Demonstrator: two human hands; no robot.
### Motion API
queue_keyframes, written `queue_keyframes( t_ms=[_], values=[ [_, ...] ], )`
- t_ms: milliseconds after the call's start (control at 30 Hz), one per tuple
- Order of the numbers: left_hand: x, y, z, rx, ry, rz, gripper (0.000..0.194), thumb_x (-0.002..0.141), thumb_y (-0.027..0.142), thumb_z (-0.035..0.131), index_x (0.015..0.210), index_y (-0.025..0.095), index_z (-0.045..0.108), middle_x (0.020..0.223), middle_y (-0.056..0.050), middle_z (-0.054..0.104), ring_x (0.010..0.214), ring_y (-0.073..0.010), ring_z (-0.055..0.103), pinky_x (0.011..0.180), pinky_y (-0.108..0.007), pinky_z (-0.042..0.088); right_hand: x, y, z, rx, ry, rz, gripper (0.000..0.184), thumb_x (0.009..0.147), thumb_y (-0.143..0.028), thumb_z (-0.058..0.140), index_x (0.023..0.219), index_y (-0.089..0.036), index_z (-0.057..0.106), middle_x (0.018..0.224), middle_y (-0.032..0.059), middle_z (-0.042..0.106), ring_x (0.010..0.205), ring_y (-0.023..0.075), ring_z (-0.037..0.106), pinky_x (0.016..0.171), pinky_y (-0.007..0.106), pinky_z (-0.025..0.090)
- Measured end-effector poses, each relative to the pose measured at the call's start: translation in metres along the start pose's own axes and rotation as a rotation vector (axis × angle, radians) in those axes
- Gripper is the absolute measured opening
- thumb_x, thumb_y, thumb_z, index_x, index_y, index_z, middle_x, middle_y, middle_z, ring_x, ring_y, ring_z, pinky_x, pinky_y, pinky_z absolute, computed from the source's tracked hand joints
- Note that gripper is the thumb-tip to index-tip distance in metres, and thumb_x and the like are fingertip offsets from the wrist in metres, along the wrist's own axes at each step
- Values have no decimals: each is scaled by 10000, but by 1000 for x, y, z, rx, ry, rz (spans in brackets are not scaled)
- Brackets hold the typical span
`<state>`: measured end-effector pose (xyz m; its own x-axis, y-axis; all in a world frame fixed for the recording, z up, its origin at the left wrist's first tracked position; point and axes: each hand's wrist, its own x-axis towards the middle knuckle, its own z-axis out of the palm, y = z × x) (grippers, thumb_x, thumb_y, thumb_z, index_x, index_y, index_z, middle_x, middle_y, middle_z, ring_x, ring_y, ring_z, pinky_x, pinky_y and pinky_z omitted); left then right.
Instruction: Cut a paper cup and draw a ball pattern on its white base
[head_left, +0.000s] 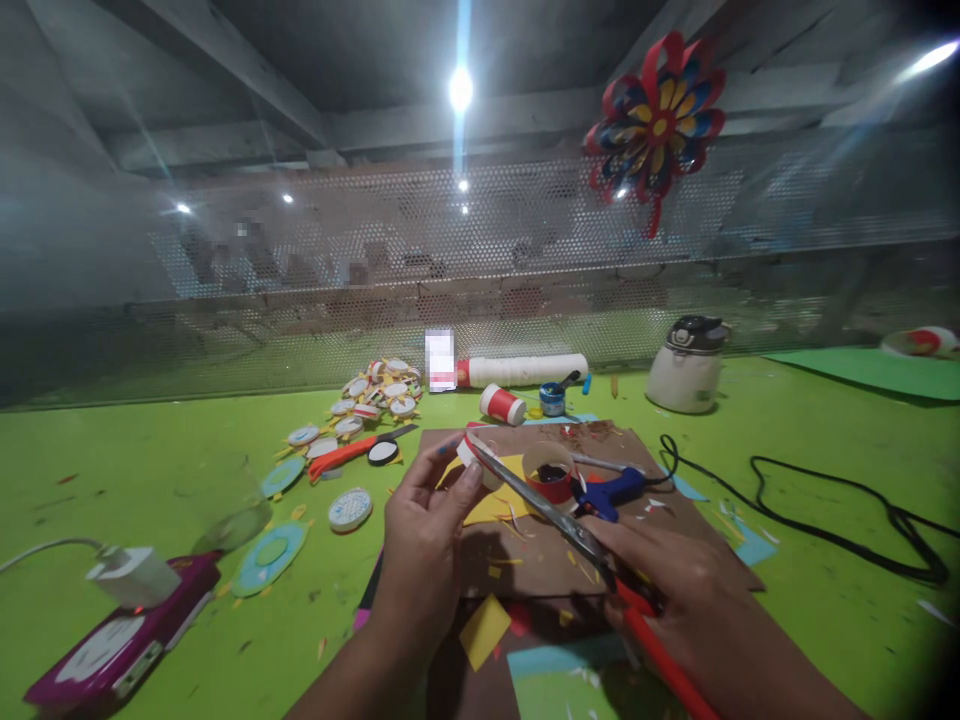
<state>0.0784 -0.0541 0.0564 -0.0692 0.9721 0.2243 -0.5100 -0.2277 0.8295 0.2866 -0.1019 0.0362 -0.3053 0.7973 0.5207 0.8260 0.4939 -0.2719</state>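
Note:
My left hand (431, 520) pinches a small white and red ring-like piece (466, 450), which looks cut from a paper cup. Scissors (544, 508) with red handles are gripped in my right hand (667, 570); their blades look nearly closed, and the tips reach the piece by my left fingers. Below them lies brown cardboard (555, 560) with yellow paper (480, 510) and scraps on it. Just beyond the blades sit a red tape-like ring (551, 488) and a blue glue gun (611, 492). Part of the held piece is hidden by my fingers and the blades.
At the left are a pile of paper discs (386, 390), an orange cutter (345, 455), a clear cup (232, 500) and a purple power strip (135, 635). Stacked paper cups (525, 371) lie behind. A kettle-like jug (686, 370) and black cord (810, 530) are right.

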Motion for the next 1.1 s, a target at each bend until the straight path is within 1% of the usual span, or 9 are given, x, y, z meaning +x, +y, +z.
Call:
queue_keyframes(
  t_ms=[100, 167, 267, 400, 500, 667, 933, 1000, 1100],
  values=[
    [0, -1, -1, 5, 6, 14, 335, 757, 295, 826, 1058, 191, 723, 1123, -73, 754, 1018, -214, 719, 900, -306, 580, -1, 1, 1, -40, 10, -12, 476, 765, -107, 545, 1199, -178, 726, 1060, 143, 776, 902, 293, 752, 718, 398, 631],
    [0, -2, -1, 20, 11, 17, 349, 751, 291, 828, 1065, 186, 720, 1133, -77, 748, 1029, -214, 712, 916, -312, 569, -2, 1, 1, -48, -1, -15, 475, 769, -111, 553, 1207, -183, 722, 1070, 140, 774, 915, 291, 750, 734, 398, 631],
    [0, -3, 0, 24, 17, 27, 364, 733, 289, 837, 1061, 183, 718, 1132, -79, 748, 1042, -224, 705, 952, -340, 550, -2, 2, 1, -39, -16, -4, 466, 772, -127, 569, 1210, -176, 722, 1024, 127, 781, 911, 284, 749, 783, 418, 627],
    [1, -4, -1, 15, 0, 39, 341, 747, 280, 829, 1057, 195, 715, 1123, -62, 752, 1054, -211, 699, 958, -326, 541, -1, 3, 1, 2, -31, -8, 469, 765, -106, 558, 1198, -173, 726, 1008, 111, 784, 915, 268, 748, 814, 409, 621],
    [1, -5, -2, 16, -2, 49, 341, 750, 273, 829, 1061, 198, 711, 1122, -57, 753, 1056, -205, 698, 957, -316, 540, -1, 3, 1, 13, -23, -2, 451, 766, -121, 573, 1181, -190, 734, 1005, 104, 786, 912, 270, 749, 814, 403, 621],
    [2, -5, -1, 21, 8, 51, 344, 733, 260, 833, 1047, 187, 710, 1115, -69, 754, 1067, -220, 699, 975, -335, 538, 0, 2, 1, 26, -14, 9, 404, 791, -150, 570, 1149, -207, 749, 935, 95, 785, 847, 271, 750, 773, 410, 625],
    [-2, -2, 2, 57, 24, 35, 380, 735, 270, 822, 1083, 174, 701, 1154, -97, 744, 1087, -235, 690, 990, -349, 532, 0, 1, 1, 91, -19, 28, 440, 755, -117, 579, 1147, -216, 753, 1017, 80, 799, 908, 262, 755, 783, 365, 621],
    [-2, -1, 2, 68, 21, 42, 391, 735, 270, 823, 1092, 172, 695, 1148, -101, 743, 1081, -238, 692, 982, -356, 538, 0, 4, 3, 82, 13, 57, 419, 757, -130, 564, 1115, -216, 762, 1035, 81, 800, 929, 266, 756, 785, 357, 619],
    [-1, -1, 1, 93, 28, 84, 434, 719, 246, 839, 1118, 189, 681, 1164, -89, 734, 1080, -225, 689, 946, -329, 557, 1, 12, 7, 20, 89, 170, 396, 752, -170, 570, 1089, -223, 771, 1058, 77, 798, 953, 288, 753, 797, 387, 618]
  ],
)
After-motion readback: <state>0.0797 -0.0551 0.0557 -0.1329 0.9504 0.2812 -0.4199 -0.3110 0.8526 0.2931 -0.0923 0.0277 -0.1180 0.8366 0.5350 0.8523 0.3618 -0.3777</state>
